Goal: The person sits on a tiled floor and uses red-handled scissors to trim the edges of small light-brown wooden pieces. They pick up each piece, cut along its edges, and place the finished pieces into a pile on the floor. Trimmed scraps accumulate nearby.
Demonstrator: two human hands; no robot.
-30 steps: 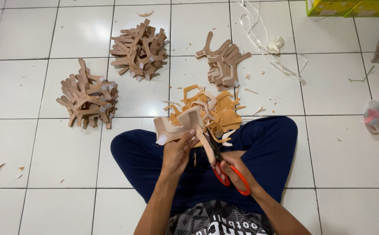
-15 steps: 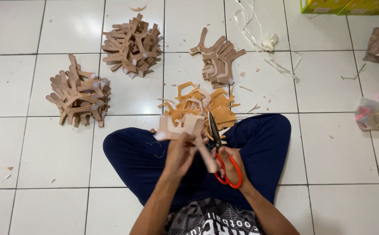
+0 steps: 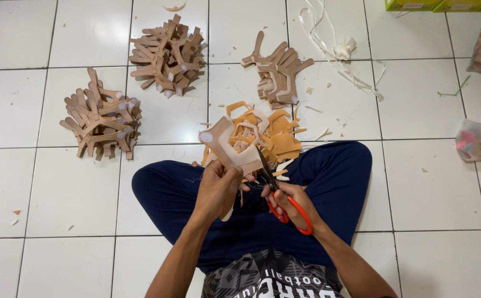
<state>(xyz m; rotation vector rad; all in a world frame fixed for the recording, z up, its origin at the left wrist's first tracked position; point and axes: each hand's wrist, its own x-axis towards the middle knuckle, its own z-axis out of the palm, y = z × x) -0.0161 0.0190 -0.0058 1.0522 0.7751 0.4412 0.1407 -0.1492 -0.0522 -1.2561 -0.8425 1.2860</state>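
Seated cross-legged on white tile floor (image 3: 433, 187), dark blue trousers (image 3: 169, 193). Left hand (image 3: 217, 190) clenched around tan Y-shaped cut-out piece (image 3: 226, 148), held upright over lap. Right hand (image 3: 291, 200) grasping red-handled scissors (image 3: 278, 193), blades meeting the piece's right edge. Just beyond the knees: heap of orange-tan offcuts (image 3: 273, 135). Farther out: 3 stacks of finished pieces, left (image 3: 101, 118), upper middle (image 3: 167, 55), upper right (image 3: 276, 72). White strips (image 3: 334, 49) at far right.

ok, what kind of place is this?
Likely a home or small piecework workshop: the person sits on a white tiled floor, amid stacked tan strap cutouts, an offcut heap, and trims one with orange-handled scissors.
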